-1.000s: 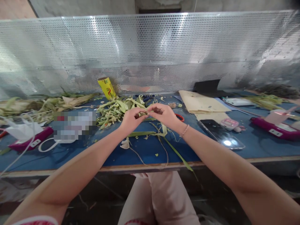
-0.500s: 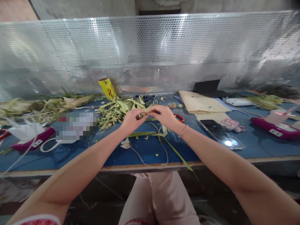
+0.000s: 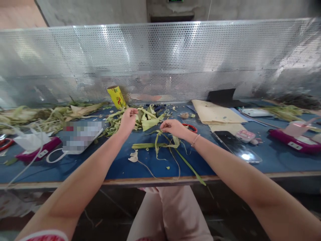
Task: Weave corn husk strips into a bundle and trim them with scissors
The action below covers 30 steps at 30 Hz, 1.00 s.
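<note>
My right hand (image 3: 174,128) is closed in a pinch, and a thin, knotted strip of pale green husk (image 3: 157,144) dangles below its fingertips. Further left, my left hand (image 3: 128,119) reaches over the heap of husk strips (image 3: 150,122). Its fingers are drawn together at the heap's upper edge; whatever they may grip cannot be made out. Just right of the heap, red-handled scissors (image 3: 192,128) lie partly behind my right hand. Loose husk strips (image 3: 142,146) and a long green blade (image 3: 192,167) lie in front of my hands.
A yellow tube (image 3: 116,97) stands behind the heap, before a perforated metal screen (image 3: 170,50). More husks (image 3: 57,115) and a purple power strip (image 3: 37,150) lie left. At right are brown paper (image 3: 215,112), a phone (image 3: 235,147), a pink case (image 3: 245,135) and another power strip (image 3: 296,140).
My hands, together at the fingertips before, have come apart. The left moved left and away from me onto the heap; the right shifted slightly nearer, with a husk strip now hanging from it.
</note>
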Motion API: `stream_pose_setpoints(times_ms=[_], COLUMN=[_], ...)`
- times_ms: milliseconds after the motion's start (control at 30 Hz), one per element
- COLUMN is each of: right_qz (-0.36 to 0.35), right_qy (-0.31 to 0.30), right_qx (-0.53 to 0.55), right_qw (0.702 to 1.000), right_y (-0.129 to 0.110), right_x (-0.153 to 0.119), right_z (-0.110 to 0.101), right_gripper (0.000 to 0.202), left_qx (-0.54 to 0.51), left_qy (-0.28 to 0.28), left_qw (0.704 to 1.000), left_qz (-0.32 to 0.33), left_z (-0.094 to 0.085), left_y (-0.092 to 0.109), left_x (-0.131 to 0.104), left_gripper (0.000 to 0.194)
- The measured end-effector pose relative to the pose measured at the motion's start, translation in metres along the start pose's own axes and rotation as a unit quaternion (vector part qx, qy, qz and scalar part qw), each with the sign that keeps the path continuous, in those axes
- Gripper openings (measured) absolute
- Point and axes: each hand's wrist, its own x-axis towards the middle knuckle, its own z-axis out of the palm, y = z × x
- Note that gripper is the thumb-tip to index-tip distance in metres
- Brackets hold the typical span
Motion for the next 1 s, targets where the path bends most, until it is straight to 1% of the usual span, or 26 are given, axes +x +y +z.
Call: stream_pose_setpoints(times_ms=[33,100,167,233,333,433,567,633,700,833,933,1000], right_qz=[-0.014,-0.05,-0.088,-0.121,-0.148,-0.159,-0.177,-0.174,-0.164,-0.171,-0.178,-0.18], right_qy=[-0.003,-0.005,-0.012,-0.021,-0.031,-0.032,-0.021,-0.006,0.012,0.025,0.028,0.028], right_qx=[-0.032,-0.093,-0.133,-0.159,-0.182,-0.196,-0.209,-0.209,-0.207,-0.21,-0.214,-0.217], right_qw=[0.999,0.994,0.987,0.98,0.972,0.967,0.962,0.962,0.964,0.962,0.96,0.959], right_y=[-0.002,-0.004,-0.005,-0.004,-0.002,0.001,-0.001,-0.004,-0.008,-0.012,-0.012,-0.011], right_x=[-0.002,-0.005,-0.007,-0.007,-0.007,-0.006,-0.008,-0.009,-0.011,-0.012,-0.012,-0.011], right_z=[0.001,0.003,0.003,0.003,0.001,0.001,0.003,0.004,0.005,0.005,0.005,0.005], right_gripper=[0.008,0.008,0.01,0.014,0.017,0.015,0.015,0.013,0.012,0.014,0.014,0.015], left_qx=[0.067,0.196,0.272,0.307,0.308,0.315,0.326,0.33,0.325,0.311,0.307,0.294], left_qy=[0.0,-0.013,-0.042,-0.064,-0.088,-0.085,-0.071,-0.064,-0.075,-0.102,-0.092,-0.079], left_qw=[0.997,0.978,0.958,0.946,0.943,0.94,0.94,0.941,0.942,0.944,0.945,0.951], left_qz=[0.028,0.074,0.081,0.079,0.09,0.095,0.065,0.045,0.037,0.049,0.055,0.057], left_z=[-0.006,-0.015,-0.02,-0.019,-0.01,-0.002,-0.004,-0.006,-0.006,-0.005,-0.004,-0.004], left_y=[-0.003,-0.011,-0.02,-0.027,-0.031,-0.029,-0.029,-0.032,-0.036,-0.041,-0.04,-0.038], left_x=[0.005,0.013,0.019,0.02,0.015,0.007,0.006,0.009,0.011,0.013,0.012,0.012], left_gripper=[0.026,0.021,0.02,0.019,0.02,0.03,0.042,0.044,0.041,0.024,0.013,0.015])
